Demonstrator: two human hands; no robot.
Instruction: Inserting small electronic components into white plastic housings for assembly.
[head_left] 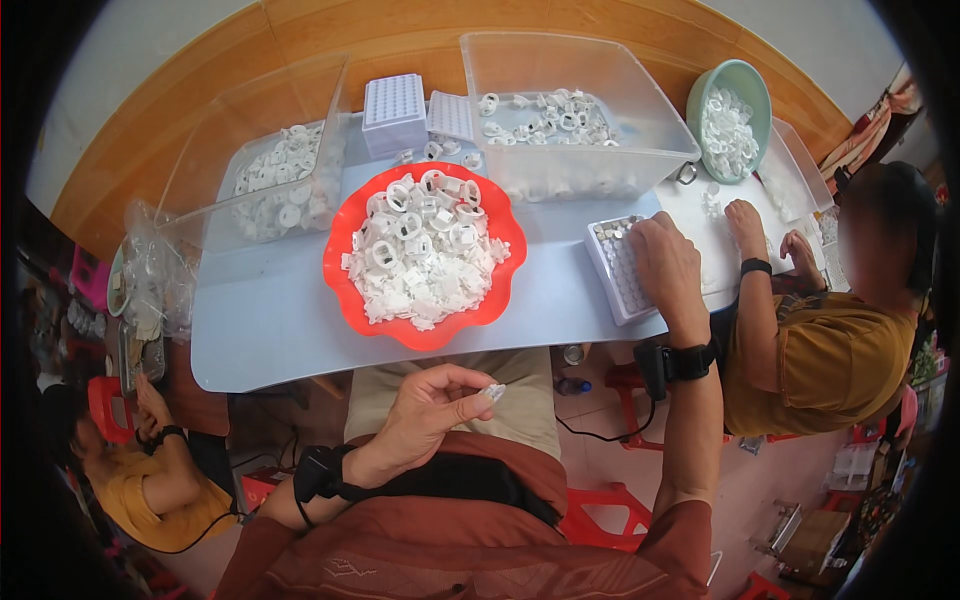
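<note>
Over my lap, my left hand (432, 412) pinches a small white-and-clear plastic piece (492, 393) between thumb and fingertips. My right hand (668, 262) reaches down onto a white tray (606, 275) with rows of round cells, near the table's right side. Its fingers are bent together at the tray's far part. Whatever they grip is hidden beneath them. Left of the tray stands a red scalloped bowl (340, 290), heaped with white plastic parts (420, 270); ring-shaped ones lie at its far side and smaller flat ones nearer me.
Clear bins (640, 165) with white parts stand at the back, beside a stacked white cell tray (393, 125). A green bowl (698, 90) holds clear pieces. A co-worker (820, 350) sits close on my right, hands on the table (270, 340); another person (165, 490) is at left.
</note>
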